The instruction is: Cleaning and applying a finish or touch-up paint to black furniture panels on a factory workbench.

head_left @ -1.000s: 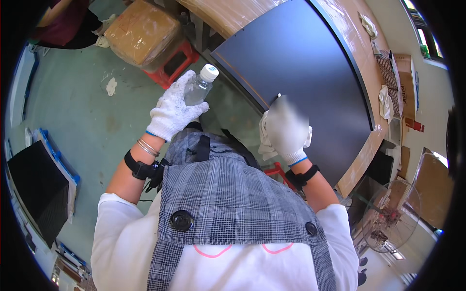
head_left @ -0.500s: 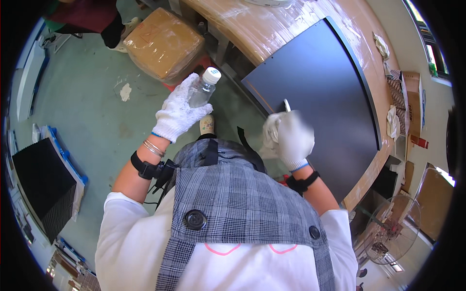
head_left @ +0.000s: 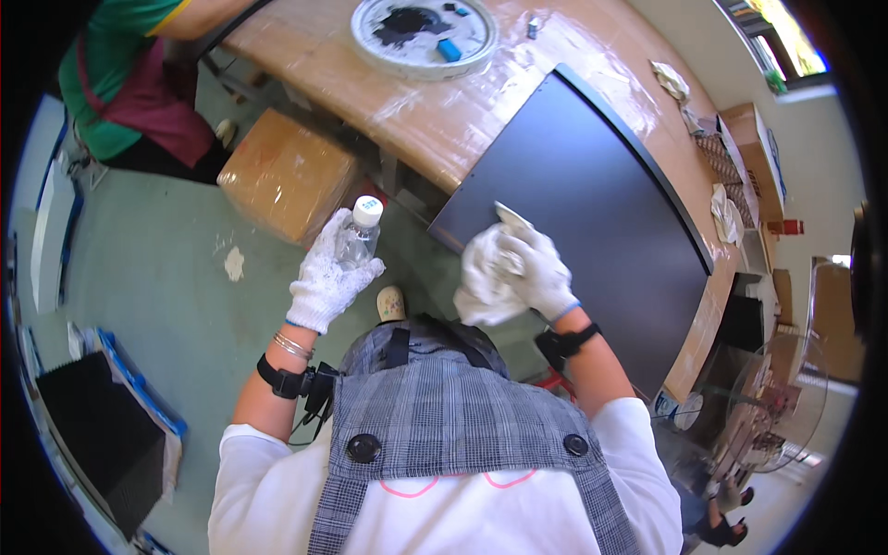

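Observation:
My left hand (head_left: 324,277), in a white knitted glove, is closed around a clear bottle (head_left: 355,244) with a white cap. The bottle stands nearly upright above the floor, and its lower end is partly hidden by the glove. My right hand (head_left: 538,268), gloved too, grips a bunched white cloth (head_left: 486,277) at the near left edge of a large dark panel (head_left: 601,213). A pale narrow tip juts out beyond those fingers; whether it is cloth or something else I cannot make out. The panel lies on a brown worktable (head_left: 435,120).
On the table's far side sits a round white tray (head_left: 363,46) with black smears and a blue block (head_left: 449,50). A wrapped cardboard box (head_left: 287,176) is beside the table. A co-worker in green (head_left: 120,92) is at far left. A fan (head_left: 777,398) stands at right.
The view has shifted, bringing the round tray and more of the co-worker into sight. My right hand has turned, and the cloth in it now shows clearly. The bottle remains in my left hand.

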`<state>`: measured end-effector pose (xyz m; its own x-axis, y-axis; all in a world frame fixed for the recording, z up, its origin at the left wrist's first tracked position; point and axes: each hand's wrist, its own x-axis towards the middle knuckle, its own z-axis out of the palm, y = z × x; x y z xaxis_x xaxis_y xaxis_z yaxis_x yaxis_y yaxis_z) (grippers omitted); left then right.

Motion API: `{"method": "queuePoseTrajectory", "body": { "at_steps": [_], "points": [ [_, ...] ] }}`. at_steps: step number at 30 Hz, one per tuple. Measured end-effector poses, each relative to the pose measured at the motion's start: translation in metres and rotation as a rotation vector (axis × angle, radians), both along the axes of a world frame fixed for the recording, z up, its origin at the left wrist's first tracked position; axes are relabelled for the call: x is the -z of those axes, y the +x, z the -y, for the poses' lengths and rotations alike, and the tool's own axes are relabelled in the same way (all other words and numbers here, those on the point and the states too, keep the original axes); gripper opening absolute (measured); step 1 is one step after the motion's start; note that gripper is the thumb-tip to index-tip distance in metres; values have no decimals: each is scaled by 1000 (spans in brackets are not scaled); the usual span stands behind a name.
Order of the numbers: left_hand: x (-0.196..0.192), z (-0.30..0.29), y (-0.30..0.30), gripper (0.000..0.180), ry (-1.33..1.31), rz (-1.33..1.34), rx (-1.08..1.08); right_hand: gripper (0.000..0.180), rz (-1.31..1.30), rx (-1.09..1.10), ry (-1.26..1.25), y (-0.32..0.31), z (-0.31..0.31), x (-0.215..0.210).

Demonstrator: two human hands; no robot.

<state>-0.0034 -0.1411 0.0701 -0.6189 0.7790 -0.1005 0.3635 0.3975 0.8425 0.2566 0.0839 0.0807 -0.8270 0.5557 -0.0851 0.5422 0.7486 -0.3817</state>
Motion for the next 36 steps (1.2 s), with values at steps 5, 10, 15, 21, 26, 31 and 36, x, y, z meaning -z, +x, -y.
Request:
{"method": "queuePoseTrajectory", "body": {
  "at_steps": [5,10,15,21,26,31,36],
  "points": [
    [-21,-58,-10,89,22,30,99,40,-21,812,-196,151,-80,-8],
    [-41,-154,1,86,164,68,230,36,-11,1144,74,252,-163,-33],
    [-58,-269,18,87,315,148,238,42,83,827,-21,142,-185,-21],
    [-67,-441,31,76,400,288,398,67,130,552,97,75,-225,25],
    [-63,-558,57,55,405,93,368,69,126,548,100,63,-251,27],
    [-8,-656,35,64,362,-150,322,71,60,520,131,61,-251,34],
    [8,-673,31,88,267,252,465,72,173,515,122,63,-254,35]
  ]
}}
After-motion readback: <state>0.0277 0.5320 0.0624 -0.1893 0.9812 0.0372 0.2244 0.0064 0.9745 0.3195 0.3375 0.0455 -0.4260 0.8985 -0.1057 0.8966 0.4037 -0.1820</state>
